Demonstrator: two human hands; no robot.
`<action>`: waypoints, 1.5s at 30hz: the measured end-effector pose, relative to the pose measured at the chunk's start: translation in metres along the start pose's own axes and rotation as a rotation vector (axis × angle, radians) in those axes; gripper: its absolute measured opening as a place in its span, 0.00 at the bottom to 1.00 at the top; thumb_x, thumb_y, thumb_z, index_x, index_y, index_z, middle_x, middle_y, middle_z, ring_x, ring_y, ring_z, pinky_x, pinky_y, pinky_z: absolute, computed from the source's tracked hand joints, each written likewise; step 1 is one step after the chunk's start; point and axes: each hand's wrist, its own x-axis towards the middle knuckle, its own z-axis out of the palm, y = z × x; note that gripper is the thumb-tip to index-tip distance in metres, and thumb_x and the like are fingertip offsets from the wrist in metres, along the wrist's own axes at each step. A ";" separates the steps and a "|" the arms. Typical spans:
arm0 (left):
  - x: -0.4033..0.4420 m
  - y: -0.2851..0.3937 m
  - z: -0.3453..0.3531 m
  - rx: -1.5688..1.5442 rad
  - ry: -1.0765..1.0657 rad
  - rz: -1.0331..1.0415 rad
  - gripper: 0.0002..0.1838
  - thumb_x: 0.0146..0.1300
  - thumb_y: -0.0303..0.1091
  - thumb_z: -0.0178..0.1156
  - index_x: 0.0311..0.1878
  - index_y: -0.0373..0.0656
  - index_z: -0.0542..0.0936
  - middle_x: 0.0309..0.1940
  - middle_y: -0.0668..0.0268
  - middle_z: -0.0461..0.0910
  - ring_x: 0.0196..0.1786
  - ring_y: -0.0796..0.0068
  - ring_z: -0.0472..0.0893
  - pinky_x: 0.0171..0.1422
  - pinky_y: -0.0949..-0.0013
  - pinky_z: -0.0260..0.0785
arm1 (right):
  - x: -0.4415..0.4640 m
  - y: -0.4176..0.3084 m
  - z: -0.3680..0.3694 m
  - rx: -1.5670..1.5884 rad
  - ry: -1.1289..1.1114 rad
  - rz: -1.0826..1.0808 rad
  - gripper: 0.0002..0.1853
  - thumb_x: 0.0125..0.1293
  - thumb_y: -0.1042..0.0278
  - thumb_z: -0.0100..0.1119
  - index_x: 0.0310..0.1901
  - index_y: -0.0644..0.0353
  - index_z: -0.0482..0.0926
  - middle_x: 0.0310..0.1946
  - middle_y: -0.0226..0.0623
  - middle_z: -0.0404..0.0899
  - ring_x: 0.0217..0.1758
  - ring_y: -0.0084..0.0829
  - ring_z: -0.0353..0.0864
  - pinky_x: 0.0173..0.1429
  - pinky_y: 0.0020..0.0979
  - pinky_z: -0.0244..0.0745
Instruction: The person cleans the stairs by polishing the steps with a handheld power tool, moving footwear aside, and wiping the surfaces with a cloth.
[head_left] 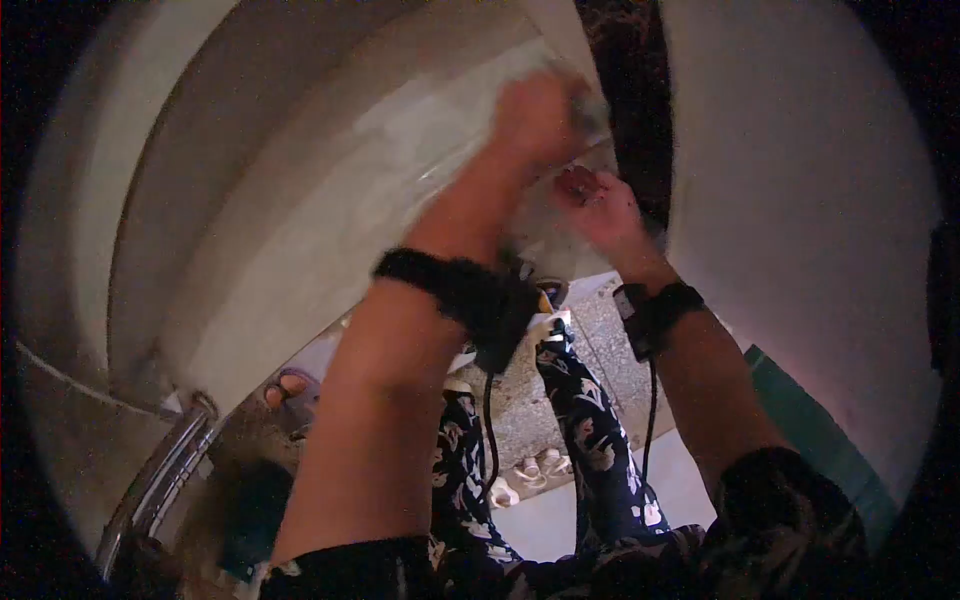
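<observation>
My left hand (540, 115) reaches up over the pale surface, smeared by motion. It looks closed, with a blurred dark shape at its far side that I cannot make out. Lower and to the right is my right hand (612, 215), palm turned partly up and fingers curled. In it lies a small dark red thing (577, 185) whose kind is unclear. Each wrist bears a black strap with a small box and a cable. Beneath both hands is a wide, pale, smooth surface (330, 190) with wet-looking shine near its right end.
A dark marbled strip (630, 90) runs down beside a pale wall (790, 150). A shiny metal rail (165, 470) stands at the lower left. Light shoes (540, 467) and dark sandals (290, 388) are on the floor. Something green (810, 430) is at the right.
</observation>
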 end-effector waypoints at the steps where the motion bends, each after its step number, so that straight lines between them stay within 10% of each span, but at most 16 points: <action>1: -0.015 0.017 0.000 0.010 -0.124 0.077 0.27 0.33 0.37 0.63 0.44 0.49 0.75 0.39 0.61 0.75 0.43 0.59 0.74 0.49 0.58 0.64 | 0.000 -0.002 0.005 -0.149 0.154 -0.075 0.10 0.55 0.67 0.46 0.34 0.64 0.71 0.34 0.41 0.73 0.44 0.38 0.71 0.51 0.40 0.68; 4: -0.066 0.035 -0.003 -0.133 -0.237 0.152 0.26 0.34 0.35 0.61 0.44 0.47 0.75 0.40 0.59 0.75 0.45 0.60 0.72 0.50 0.56 0.62 | -0.013 -0.001 -0.023 0.249 -0.011 0.016 0.15 0.56 0.63 0.46 0.37 0.66 0.74 0.36 0.42 0.75 0.44 0.41 0.72 0.47 0.41 0.70; 6: -0.108 0.023 -0.029 -0.467 0.195 0.138 0.20 0.32 0.27 0.56 0.37 0.47 0.77 0.37 0.62 0.76 0.43 0.59 0.73 0.48 0.60 0.62 | -0.002 -0.003 -0.031 0.046 -0.055 0.155 0.14 0.56 0.63 0.46 0.37 0.66 0.73 0.37 0.43 0.75 0.45 0.41 0.72 0.50 0.42 0.69; 10: -0.211 -0.068 -0.089 -0.952 0.620 -0.679 0.21 0.40 0.28 0.55 0.43 0.39 0.71 0.38 0.60 0.75 0.47 0.68 0.72 0.52 0.68 0.64 | -0.010 0.027 -0.017 0.006 -0.123 0.349 0.13 0.59 0.67 0.43 0.39 0.68 0.71 0.38 0.45 0.73 0.45 0.40 0.70 0.55 0.41 0.65; 15: -0.252 -0.170 -0.042 -0.161 0.875 -0.579 0.27 0.41 0.28 0.51 0.50 0.38 0.70 0.41 0.56 0.74 0.48 0.59 0.71 0.56 0.62 0.58 | -0.008 0.056 0.016 -0.011 -0.195 0.364 0.13 0.59 0.67 0.42 0.38 0.68 0.72 0.38 0.45 0.73 0.46 0.41 0.70 0.55 0.41 0.64; 24: -0.120 0.022 0.026 -0.190 0.138 -0.066 0.26 0.37 0.27 0.55 0.47 0.46 0.73 0.38 0.58 0.73 0.42 0.58 0.71 0.48 0.58 0.62 | 0.000 0.014 -0.011 -0.242 -0.021 0.160 0.14 0.60 0.64 0.41 0.39 0.66 0.72 0.36 0.46 0.74 0.42 0.42 0.73 0.49 0.43 0.69; 31: -0.108 -0.001 -0.055 -1.740 -0.045 -0.497 0.24 0.53 0.30 0.53 0.55 0.40 0.63 0.45 0.60 0.70 0.50 0.70 0.69 0.50 0.70 0.66 | -0.028 0.020 -0.015 -0.054 0.227 0.223 0.14 0.61 0.65 0.39 0.37 0.65 0.73 0.32 0.44 0.75 0.38 0.40 0.74 0.42 0.41 0.72; 33: -0.081 -0.052 -0.071 -0.721 0.099 -0.463 0.24 0.55 0.36 0.53 0.56 0.43 0.63 0.51 0.57 0.66 0.50 0.67 0.70 0.50 0.69 0.65 | -0.025 0.021 -0.040 -0.052 -0.153 0.201 0.11 0.59 0.66 0.43 0.33 0.65 0.74 0.28 0.42 0.75 0.36 0.38 0.74 0.42 0.37 0.71; 36: -0.064 -0.087 -0.086 -0.604 0.561 -0.302 0.26 0.54 0.43 0.55 0.56 0.49 0.65 0.54 0.57 0.64 0.53 0.61 0.67 0.54 0.59 0.61 | -0.035 0.023 -0.021 0.305 -0.041 0.246 0.05 0.54 0.73 0.50 0.27 0.65 0.74 0.26 0.38 0.74 0.35 0.31 0.72 0.46 0.33 0.69; 39: -0.062 -0.058 -0.036 0.090 0.317 -0.026 0.28 0.49 0.49 0.59 0.55 0.55 0.67 0.53 0.59 0.66 0.58 0.57 0.62 0.58 0.49 0.52 | -0.034 0.027 -0.024 0.297 -0.114 0.289 0.08 0.56 0.70 0.47 0.28 0.64 0.74 0.28 0.41 0.75 0.36 0.36 0.73 0.48 0.34 0.67; 45: -0.074 0.008 0.021 0.182 0.151 0.218 0.16 0.34 0.38 0.61 0.33 0.52 0.78 0.45 0.66 0.70 0.51 0.63 0.66 0.47 0.54 0.56 | -0.034 0.031 -0.023 0.092 -0.024 0.108 0.07 0.55 0.70 0.48 0.27 0.64 0.74 0.28 0.40 0.75 0.36 0.37 0.73 0.47 0.36 0.68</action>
